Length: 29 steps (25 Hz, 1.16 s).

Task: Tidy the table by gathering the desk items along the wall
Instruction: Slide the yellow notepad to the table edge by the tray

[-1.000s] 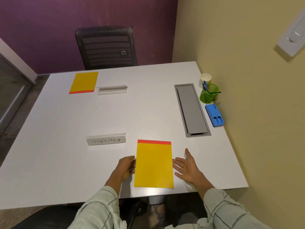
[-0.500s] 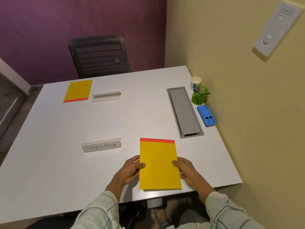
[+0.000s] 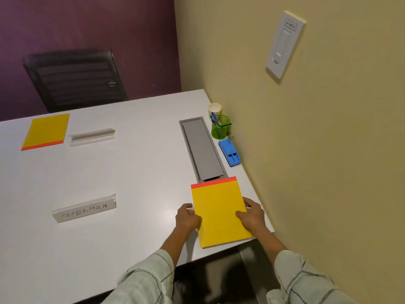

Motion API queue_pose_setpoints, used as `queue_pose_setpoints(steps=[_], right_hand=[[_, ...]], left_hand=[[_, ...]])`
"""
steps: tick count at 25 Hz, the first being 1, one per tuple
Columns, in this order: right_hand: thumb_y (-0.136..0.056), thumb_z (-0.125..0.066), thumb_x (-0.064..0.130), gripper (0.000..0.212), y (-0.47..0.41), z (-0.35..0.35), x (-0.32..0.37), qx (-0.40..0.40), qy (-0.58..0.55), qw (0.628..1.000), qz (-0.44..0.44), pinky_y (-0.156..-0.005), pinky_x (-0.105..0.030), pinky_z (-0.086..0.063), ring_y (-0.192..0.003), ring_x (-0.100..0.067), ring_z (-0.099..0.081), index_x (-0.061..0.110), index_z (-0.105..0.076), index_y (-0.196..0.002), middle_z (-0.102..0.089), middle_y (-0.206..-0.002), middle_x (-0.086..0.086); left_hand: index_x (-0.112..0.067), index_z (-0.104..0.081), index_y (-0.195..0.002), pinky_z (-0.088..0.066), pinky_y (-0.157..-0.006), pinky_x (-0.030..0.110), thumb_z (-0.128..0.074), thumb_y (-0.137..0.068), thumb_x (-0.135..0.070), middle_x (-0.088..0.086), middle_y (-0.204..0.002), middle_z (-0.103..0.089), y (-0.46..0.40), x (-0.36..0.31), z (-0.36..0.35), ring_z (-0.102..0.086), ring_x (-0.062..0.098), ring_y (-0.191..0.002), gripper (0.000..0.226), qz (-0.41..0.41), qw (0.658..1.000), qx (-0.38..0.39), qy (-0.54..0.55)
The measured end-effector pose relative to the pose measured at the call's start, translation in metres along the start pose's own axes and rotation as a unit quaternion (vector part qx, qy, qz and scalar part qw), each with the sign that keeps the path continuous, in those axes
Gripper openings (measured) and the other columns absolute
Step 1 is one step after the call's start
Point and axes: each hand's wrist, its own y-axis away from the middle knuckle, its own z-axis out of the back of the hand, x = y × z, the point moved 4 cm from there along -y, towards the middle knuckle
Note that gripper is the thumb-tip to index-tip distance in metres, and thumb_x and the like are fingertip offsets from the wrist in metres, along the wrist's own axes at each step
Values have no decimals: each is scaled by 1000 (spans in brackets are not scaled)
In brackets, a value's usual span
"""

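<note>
A yellow notepad with a red top strip (image 3: 218, 210) lies near the white table's (image 3: 135, 172) front right corner, its top edge just over the end of the grey cable tray. My left hand (image 3: 188, 217) grips its left edge and my right hand (image 3: 252, 213) grips its right edge. A second yellow notepad (image 3: 47, 131) lies at the far left, beside a blank name plate (image 3: 92, 137). A name plate reading SUPERMAN (image 3: 84, 209) stands left of my hands.
Along the yellow wall stand a white paper cup (image 3: 214, 109), a green pen holder (image 3: 219, 127) and a blue stapler (image 3: 229, 152). A grey cable tray lid (image 3: 201, 150) is sunk into the table. A black chair (image 3: 74, 79) stands at the far side.
Both hands closed on the near notepad's edges and slid it right, towards the wall and up to the cable tray's end. The view has turned right.
</note>
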Motion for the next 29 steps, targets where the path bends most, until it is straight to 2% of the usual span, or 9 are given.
queue_pose_setpoints(steps=[3, 6, 9, 16, 19, 21, 25, 27, 29], right_hand=[[-83, -70, 2, 58, -19, 25, -11, -8, 72, 997, -12, -98, -39, -52, -115, -29, -62, 7, -53, -138, -60, -136, -14], [-86, -71, 8, 72, -37, 35, -17, 5, 145, 989, -10, -111, -42, -40, -137, -34, -45, 3, -36, -149, -45, -151, -15], [-87, -70, 12, 74, -51, 36, -19, 23, 189, 982, 4, -111, -41, -38, -137, -36, -44, 1, -33, -150, -44, -150, -18], [-88, -69, 11, 72, -57, 32, -28, 49, 219, 974, 29, -110, -39, -38, -136, -36, -44, -1, -33, -149, -46, -148, -20], [-88, -69, 15, 74, -55, 34, -25, 67, 249, 965, 54, -112, -39, -35, -137, -36, -42, -2, -31, -149, -45, -149, -19], [-89, -69, 22, 77, -53, 32, -26, 87, 287, 951, 79, -113, -38, -31, -138, -35, -41, -2, -29, -150, -43, -150, -19], [-90, -65, 32, 79, -49, 30, -28, 106, 369, 915, 124, -114, -37, -25, -140, -33, -37, 0, -27, -151, -39, -152, -18], [-90, -63, 38, 81, -44, 27, -31, 114, 419, 889, 144, -116, -38, -24, -144, -35, -30, 3, -25, -153, -30, -156, -21], [-90, -61, 44, 85, -33, 20, -39, 123, 458, 866, 159, -119, -42, -23, -148, -38, -19, 7, -21, -154, -16, -162, -22]], left_hand=[[-5, -64, -111, -59, -86, 43, -70, -67, 12, 16, -95, -69, 0, -4, -37, -66, 30, -89, 48, 12, 999, 13, -36], [-6, -63, -88, -53, -74, 32, -74, -67, 6, 14, -81, -61, 0, -10, -63, -59, 26, -77, 26, -5, 997, 25, -76], [-9, -58, -80, -40, -66, 30, -72, -72, 1, 8, -74, -51, -6, -13, -76, -47, 20, -72, 20, -23, 994, 25, -105], [-2, -67, -83, -41, -55, 22, -83, -70, -18, 4, -73, -61, -11, -13, -82, -55, 15, -66, 26, -46, 988, -11, -144], [-13, -48, -58, -32, -46, 20, -80, -66, -14, 0, -57, -49, -4, -18, -82, -44, 11, -51, 32, -72, 978, -58, -189], [-15, -39, -56, -29, -46, 21, -78, -64, -14, 1, -56, -42, 1, -19, -84, -41, 15, -53, 40, -86, 968, -74, -222], [-6, -55, -84, -37, -56, 25, -77, -68, -16, 6, -76, -53, 9, -18, -90, -55, 26, -77, 29, -100, 955, -61, -273], [-2, -54, -114, -45, -73, 31, -78, -67, -18, 13, -108, -57, 13, -15, -95, -55, 31, -105, 55, -114, 944, -31, -309], [-4, -45, -129, -47, -87, 38, -81, -65, -26, 15, -130, -46, 20, -7, -100, -42, 34, -125, 77, -132, 914, 12, -383]])
